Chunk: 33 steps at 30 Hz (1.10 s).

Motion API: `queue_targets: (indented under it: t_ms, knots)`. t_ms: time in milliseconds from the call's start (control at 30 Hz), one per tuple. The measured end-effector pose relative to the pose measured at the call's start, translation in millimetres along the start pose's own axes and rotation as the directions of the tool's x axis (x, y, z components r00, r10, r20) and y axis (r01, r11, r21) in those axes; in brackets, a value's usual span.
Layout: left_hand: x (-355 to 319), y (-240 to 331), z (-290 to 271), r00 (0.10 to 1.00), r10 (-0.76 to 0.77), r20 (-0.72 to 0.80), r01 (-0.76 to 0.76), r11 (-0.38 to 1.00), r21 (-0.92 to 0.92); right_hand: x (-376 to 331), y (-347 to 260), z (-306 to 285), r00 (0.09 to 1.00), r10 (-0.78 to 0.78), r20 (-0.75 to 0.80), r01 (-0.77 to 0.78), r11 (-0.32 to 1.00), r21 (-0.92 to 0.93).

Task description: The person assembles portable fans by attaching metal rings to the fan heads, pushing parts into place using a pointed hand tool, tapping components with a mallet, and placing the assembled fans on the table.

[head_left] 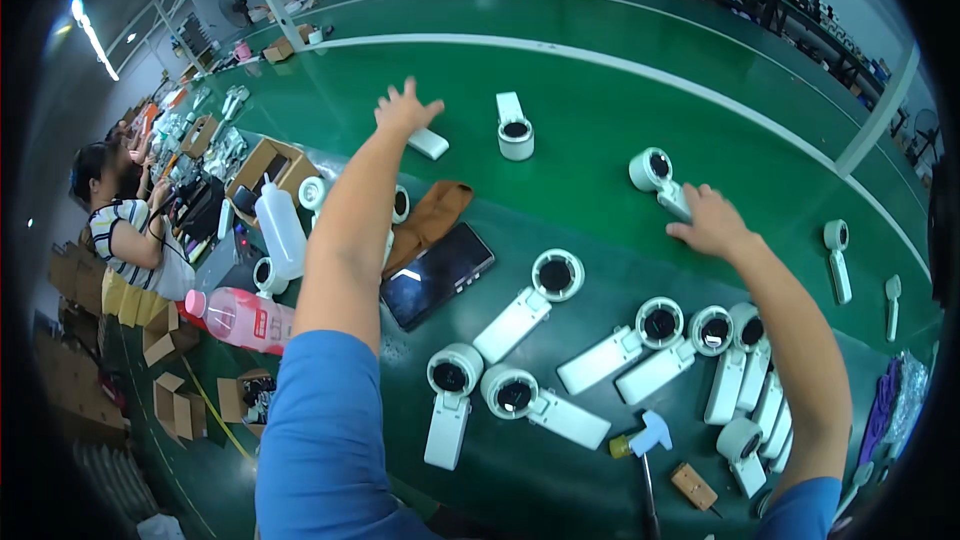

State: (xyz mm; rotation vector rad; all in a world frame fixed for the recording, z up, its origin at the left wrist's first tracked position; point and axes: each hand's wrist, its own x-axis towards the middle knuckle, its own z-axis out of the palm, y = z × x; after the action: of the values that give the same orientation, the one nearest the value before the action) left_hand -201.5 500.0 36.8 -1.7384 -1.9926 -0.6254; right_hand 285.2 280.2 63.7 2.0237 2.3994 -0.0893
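My left hand (406, 112) is stretched out over the green table, fingers spread, with nothing in it. Just beside its wrist lies a white handle-shaped piece (429, 144), partly hidden by my arm. On the right, my right hand (714, 224) has its thumb and fingers around the handle end of a white handheld fan (652, 170) with a round dark-centred head. Between the hands, farther off, is another white handheld fan (515, 138). Several more lie nearer me, such as one fan (520, 325) in the middle and one fan (448, 410) below it.
A black tablet-like device (437, 275) lies by a brown cloth (432, 220). At left are a pink bottle (245, 320), a white squeeze bottle (280, 230) and a cardboard box (285, 168). A hammer (652, 434) lies near me. Another person (125, 225) works at far left.
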Motion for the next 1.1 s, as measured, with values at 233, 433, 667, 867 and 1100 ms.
queue_targets:
  t_ms: [233, 433, 667, 867, 1100]
  knots:
    - [8.6, -59.2, 12.9, 0.961, -0.201, 0.190, 0.163, 0.967, 0.197, -115.4, -54.4, -60.4, 0.984, -0.161, -0.069, 0.175, 0.940, 0.291]
    - [7.4, -46.9, -29.2, 0.945, -0.193, 0.264, 0.297, 0.845, -0.445, -323.7, -104.7, -33.6, 0.959, 0.260, 0.108, -0.275, 0.950, 0.148]
    - [-106.0, 62.1, -241.4, 0.973, 0.099, -0.207, -0.200, -0.080, -0.977, -351.1, -129.7, 11.4, 0.910, 0.294, -0.292, -0.293, 0.955, 0.047]
    - [-259.1, 108.4, -385.4, 0.827, 0.252, -0.502, -0.361, -0.447, -0.819, -350.9, -196.2, -77.0, 0.841, 0.092, -0.533, 0.350, 0.659, 0.666]
    - [-323.3, 117.7, -440.3, 0.718, 0.496, -0.488, -0.155, -0.570, -0.807, -395.8, -214.5, -60.2, 0.771, -0.129, -0.624, 0.477, 0.767, 0.430]
